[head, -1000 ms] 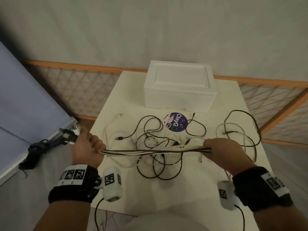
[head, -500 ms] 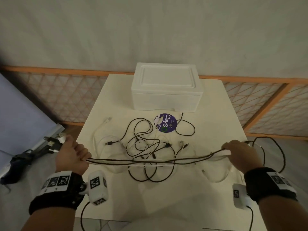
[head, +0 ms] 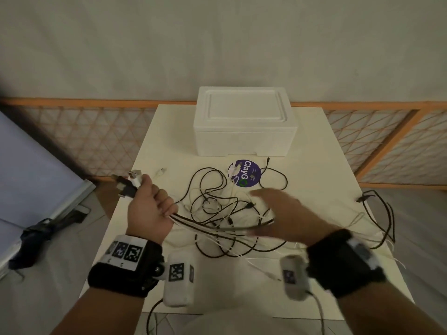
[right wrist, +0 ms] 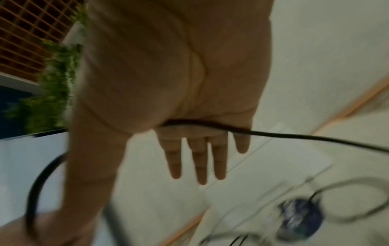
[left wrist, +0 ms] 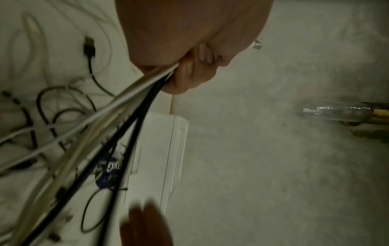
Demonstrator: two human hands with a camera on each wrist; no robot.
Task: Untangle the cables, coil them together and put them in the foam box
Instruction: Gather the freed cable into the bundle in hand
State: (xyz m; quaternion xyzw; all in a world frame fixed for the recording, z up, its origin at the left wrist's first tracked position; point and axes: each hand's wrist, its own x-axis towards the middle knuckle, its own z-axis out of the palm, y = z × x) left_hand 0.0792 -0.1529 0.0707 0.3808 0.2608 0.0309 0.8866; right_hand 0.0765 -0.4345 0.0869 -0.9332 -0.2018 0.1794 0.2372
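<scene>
Head view: your left hand (head: pixel 151 209) still squeezes the cables (head: pixel 217 226), now lifted higher; your right hand (head: pixel 280 213) has let go, fingers flat. The foam box (head: pixel 244 122) sits shut behind.
Left wrist: fingers (left wrist: pixel 189 69) curl round the strands.
Right wrist: spread fingers (right wrist: pixel 200 159), one black cable across your palm.

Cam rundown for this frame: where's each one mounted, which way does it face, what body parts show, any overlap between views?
Head: worn on the head, looks forward and down at the table, foam box and cables; shows both forearms, left hand, right hand.
Left wrist: looks along the left hand gripping the cable bundle; the right hand's fingertips show at the bottom edge.
Right wrist: looks along the right hand, fingers straight, one black cable across them.
Shared: all three show the purple sticker and the foam box.
</scene>
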